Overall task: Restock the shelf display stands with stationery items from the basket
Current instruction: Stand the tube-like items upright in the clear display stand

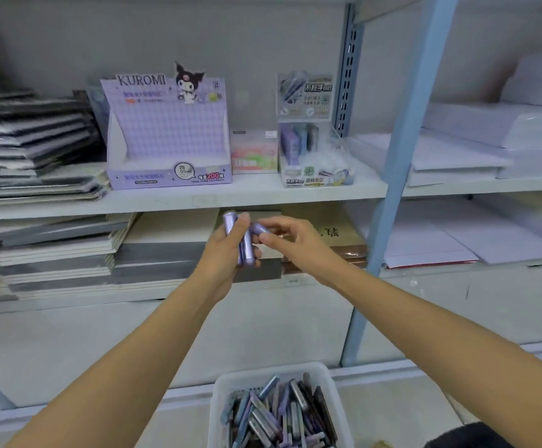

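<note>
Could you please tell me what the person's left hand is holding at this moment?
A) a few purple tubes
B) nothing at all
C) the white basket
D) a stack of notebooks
A: the left hand has its grip curled round a few purple tubes, held roughly upright in front of the shelf, while the right hand pinches a single tube beside them.

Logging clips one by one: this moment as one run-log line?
left hand: grips purple plastic tubes | right hand: pinches another purple tube | white plastic basket: holds more
</note>
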A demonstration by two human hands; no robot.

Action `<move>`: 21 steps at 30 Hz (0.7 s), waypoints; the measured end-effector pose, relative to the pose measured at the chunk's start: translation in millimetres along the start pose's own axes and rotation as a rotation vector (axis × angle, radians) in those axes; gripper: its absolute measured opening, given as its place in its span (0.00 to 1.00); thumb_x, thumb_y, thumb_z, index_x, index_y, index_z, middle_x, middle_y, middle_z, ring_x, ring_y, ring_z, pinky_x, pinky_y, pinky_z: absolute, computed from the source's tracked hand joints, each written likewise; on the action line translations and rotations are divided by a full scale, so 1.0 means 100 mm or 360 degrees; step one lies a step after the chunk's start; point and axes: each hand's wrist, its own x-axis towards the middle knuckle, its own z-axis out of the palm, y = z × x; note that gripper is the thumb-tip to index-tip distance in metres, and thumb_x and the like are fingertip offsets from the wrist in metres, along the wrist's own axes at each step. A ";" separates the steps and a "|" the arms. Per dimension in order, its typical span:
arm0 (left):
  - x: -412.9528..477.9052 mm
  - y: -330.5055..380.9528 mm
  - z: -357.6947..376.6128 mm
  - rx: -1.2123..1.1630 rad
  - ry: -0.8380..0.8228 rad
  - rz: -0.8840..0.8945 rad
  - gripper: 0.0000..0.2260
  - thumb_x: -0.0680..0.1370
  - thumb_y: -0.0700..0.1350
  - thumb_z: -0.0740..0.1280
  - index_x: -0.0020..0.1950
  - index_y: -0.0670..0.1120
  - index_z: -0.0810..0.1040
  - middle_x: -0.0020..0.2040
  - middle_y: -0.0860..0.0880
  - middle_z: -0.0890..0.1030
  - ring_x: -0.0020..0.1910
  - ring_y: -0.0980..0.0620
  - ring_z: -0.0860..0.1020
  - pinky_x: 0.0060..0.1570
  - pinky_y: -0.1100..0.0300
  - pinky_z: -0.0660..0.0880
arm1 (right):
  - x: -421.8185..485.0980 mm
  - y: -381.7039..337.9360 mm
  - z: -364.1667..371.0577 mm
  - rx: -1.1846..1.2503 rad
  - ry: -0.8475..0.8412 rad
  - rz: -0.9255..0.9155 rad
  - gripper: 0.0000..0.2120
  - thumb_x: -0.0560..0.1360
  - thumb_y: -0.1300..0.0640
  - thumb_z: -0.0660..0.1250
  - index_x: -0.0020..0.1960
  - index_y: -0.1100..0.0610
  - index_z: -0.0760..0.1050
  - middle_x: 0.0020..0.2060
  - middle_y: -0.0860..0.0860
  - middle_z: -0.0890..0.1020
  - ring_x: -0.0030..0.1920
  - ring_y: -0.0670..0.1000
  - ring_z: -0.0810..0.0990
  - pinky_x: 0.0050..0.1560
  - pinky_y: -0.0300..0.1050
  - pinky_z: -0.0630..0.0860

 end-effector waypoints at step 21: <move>0.57 0.96 0.44 0.0001 -0.0094 0.0207 0.11 0.78 0.53 0.67 0.47 0.45 0.77 0.29 0.51 0.80 0.26 0.54 0.77 0.26 0.61 0.76 | 0.93 -0.77 -1.05 -0.0393 0.0513 -0.0207 0.09 0.74 0.64 0.71 0.50 0.58 0.71 0.43 0.54 0.81 0.44 0.58 0.82 0.47 0.50 0.83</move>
